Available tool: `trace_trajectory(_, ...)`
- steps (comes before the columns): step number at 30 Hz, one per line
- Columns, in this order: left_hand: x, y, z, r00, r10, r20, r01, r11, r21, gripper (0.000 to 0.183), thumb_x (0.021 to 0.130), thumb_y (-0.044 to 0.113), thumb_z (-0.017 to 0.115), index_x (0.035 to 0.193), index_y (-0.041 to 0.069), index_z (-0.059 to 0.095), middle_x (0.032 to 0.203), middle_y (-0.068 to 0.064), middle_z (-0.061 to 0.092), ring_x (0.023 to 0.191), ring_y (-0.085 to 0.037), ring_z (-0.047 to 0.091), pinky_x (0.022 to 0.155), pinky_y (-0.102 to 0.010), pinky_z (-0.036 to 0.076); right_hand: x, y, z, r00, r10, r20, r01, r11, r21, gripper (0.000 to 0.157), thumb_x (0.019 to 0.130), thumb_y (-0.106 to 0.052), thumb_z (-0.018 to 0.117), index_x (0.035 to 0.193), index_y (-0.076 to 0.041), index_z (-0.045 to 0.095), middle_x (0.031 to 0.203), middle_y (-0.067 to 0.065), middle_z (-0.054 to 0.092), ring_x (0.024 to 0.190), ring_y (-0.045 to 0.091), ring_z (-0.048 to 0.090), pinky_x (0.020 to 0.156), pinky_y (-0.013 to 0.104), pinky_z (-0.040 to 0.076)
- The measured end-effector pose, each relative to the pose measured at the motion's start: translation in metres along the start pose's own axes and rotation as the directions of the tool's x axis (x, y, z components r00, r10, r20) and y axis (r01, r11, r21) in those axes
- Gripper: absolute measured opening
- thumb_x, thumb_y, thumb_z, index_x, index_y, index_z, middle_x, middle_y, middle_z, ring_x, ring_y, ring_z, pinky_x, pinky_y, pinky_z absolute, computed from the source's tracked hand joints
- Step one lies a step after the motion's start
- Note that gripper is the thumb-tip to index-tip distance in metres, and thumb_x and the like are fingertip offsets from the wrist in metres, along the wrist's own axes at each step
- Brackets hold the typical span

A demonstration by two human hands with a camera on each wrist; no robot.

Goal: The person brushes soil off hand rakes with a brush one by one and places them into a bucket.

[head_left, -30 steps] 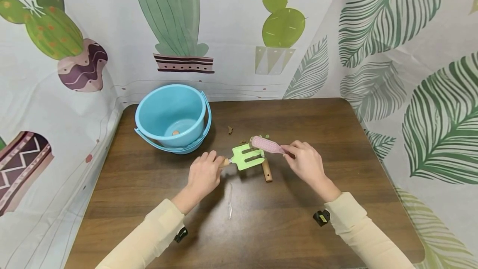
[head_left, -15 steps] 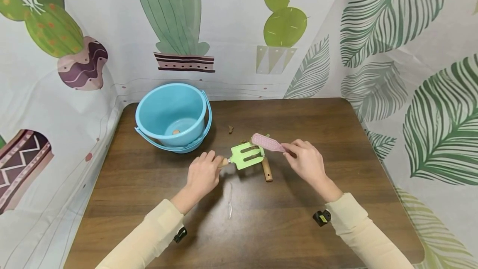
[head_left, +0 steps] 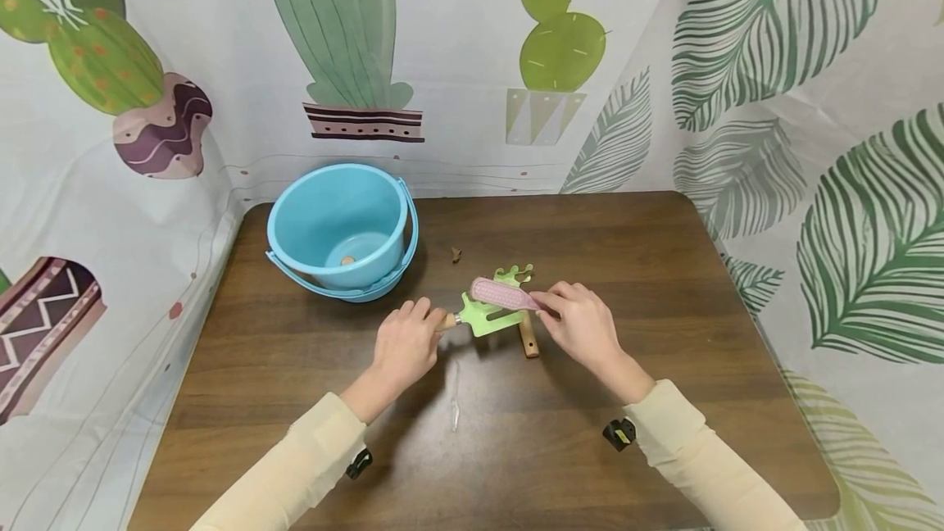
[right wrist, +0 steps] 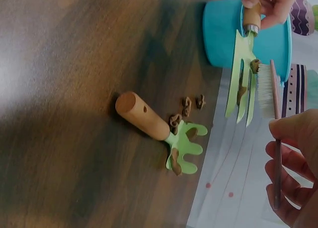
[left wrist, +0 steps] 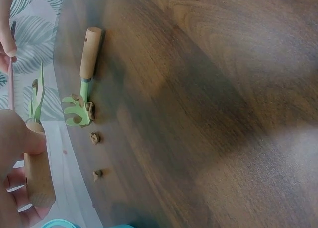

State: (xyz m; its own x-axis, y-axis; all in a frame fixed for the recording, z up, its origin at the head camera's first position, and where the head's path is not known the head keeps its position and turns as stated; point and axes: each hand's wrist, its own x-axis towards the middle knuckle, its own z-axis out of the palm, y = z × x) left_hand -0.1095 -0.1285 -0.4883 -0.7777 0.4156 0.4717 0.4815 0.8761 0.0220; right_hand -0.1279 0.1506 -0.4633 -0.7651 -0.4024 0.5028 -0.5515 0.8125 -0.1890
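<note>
My left hand [head_left: 406, 341] grips the wooden handle of a green garden fork [head_left: 481, 324], held above the table with its tines pointing right. Curled brown pieces [right wrist: 242, 93] lie on those tines in the right wrist view. My right hand [head_left: 581, 324] pinches the handle of a pink brush [head_left: 500, 293]. Its white bristles [right wrist: 266, 91] face the fork, right beside a brown piece. Below them, a green hand rake [right wrist: 184, 148] with a wooden handle rests on the table. More brown pieces [right wrist: 176, 162] lie on and around its prongs.
A light blue bucket [head_left: 317, 211] with its handle lowered stands at the back left, a small round tan spot showing on its bottom. One brown piece [head_left: 456, 254] lies right of it. A patterned cloth [head_left: 472, 64] hangs behind the wooden table [head_left: 627, 252].
My right hand has moved left, carrying the brush from the fork's tine tips towards its base. The rake's prongs now show behind the brush. My left hand and the fork have barely moved.
</note>
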Motion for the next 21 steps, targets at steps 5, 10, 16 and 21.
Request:
trace_trajectory(5, -0.001, -0.001, -0.002, 1.0, -0.007, 0.006, 0.007, 1.0, -0.001, 0.023, 0.068, 0.018, 0.072, 0.089, 0.012, 0.066, 0.073, -0.003, 0.048, 0.066, -0.023, 0.049, 0.053, -0.03, 0.036, -0.002, 0.005, -0.001, 1.0, 0.017, -0.011, -0.017, 1.0, -0.014, 0.025, 0.07, -0.011, 0.077, 0.094, -0.014, 0.073, 0.077, -0.002, 0.063, 0.065, 0.018, 0.053, 0.055, 0.032, 0.041)
trace_trajectory(10, -0.001, -0.002, -0.002, 1.0, -0.003, 0.017, 0.003, 1.0, -0.007, 0.023, 0.069, 0.017, 0.07, 0.091, 0.011, 0.065, 0.074, -0.003, 0.047, 0.066, -0.024, 0.049, 0.053, -0.031, 0.037, -0.005, 0.01, -0.002, 0.999, 0.033, -0.001, -0.033, 0.999, -0.021, 0.025, 0.069, -0.011, 0.076, 0.094, -0.014, 0.073, 0.078, -0.001, 0.063, 0.066, 0.019, 0.054, 0.056, 0.033, 0.042)
trace_trajectory(16, -0.001, -0.003, -0.002, 1.0, 0.002, -0.002, -0.002, 1.0, -0.014, 0.022, 0.069, 0.017, 0.071, 0.09, 0.012, 0.066, 0.073, -0.003, 0.047, 0.065, -0.024, 0.048, 0.052, -0.031, 0.036, -0.008, 0.017, -0.005, 0.998, 0.058, 0.005, -0.058, 0.998, -0.034, 0.024, 0.071, -0.011, 0.075, 0.095, -0.014, 0.073, 0.079, -0.001, 0.064, 0.066, 0.019, 0.054, 0.056, 0.034, 0.043)
trace_trajectory(21, -0.002, -0.004, -0.001, 1.0, 0.001, -0.001, -0.001, 1.0, -0.008, 0.022, 0.069, 0.016, 0.071, 0.09, 0.012, 0.066, 0.072, -0.003, 0.046, 0.065, -0.024, 0.049, 0.052, -0.03, 0.036, -0.01, 0.024, -0.009, 0.997, 0.076, 0.021, -0.075, 0.995, -0.061, 0.023, 0.072, -0.012, 0.074, 0.095, -0.014, 0.073, 0.08, -0.001, 0.064, 0.067, 0.02, 0.055, 0.057, 0.034, 0.043)
